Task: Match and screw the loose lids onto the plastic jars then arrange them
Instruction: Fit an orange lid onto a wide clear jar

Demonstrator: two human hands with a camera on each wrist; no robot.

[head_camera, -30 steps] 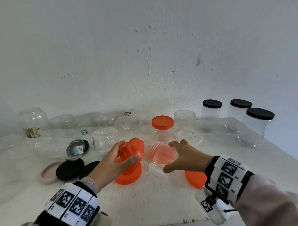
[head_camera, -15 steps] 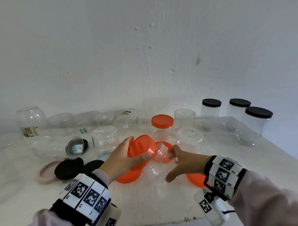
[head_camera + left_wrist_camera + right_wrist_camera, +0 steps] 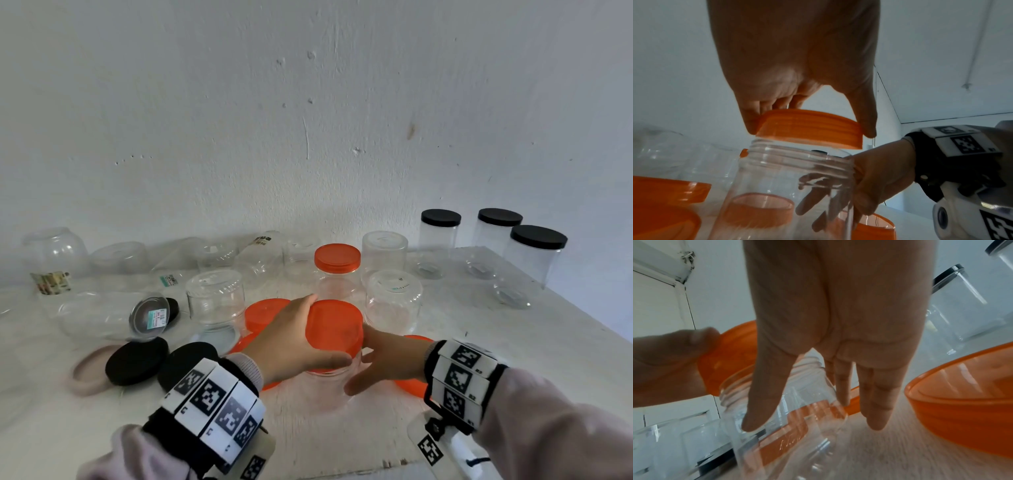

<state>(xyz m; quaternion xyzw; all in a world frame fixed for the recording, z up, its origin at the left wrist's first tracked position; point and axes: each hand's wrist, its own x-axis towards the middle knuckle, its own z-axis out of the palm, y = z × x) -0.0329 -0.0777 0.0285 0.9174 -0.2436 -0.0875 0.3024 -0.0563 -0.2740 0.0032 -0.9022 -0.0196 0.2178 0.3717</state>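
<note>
A clear plastic jar (image 3: 325,387) stands upright on the white table (image 3: 513,342) in front of me. My right hand (image 3: 383,359) holds its body, thumb on one side and fingers round the other, as the right wrist view shows on the jar (image 3: 789,426). My left hand (image 3: 294,339) grips an orange lid (image 3: 334,325) by its rim. In the left wrist view the orange lid (image 3: 809,128) hangs slightly tilted just over the threaded mouth of the jar (image 3: 785,178), one edge close to the threads.
More orange lids (image 3: 263,311) lie around the jar, one at the right (image 3: 411,380). Behind stand an orange-capped jar (image 3: 337,270), several clear jars and three black-lidded jars (image 3: 534,257) at the back right. Black lids (image 3: 137,359) and a pink lid (image 3: 85,373) lie at the left.
The jar went from lying tilted to standing upright in my right hand. My left hand carried the orange lid to the right and over the jar's mouth.
</note>
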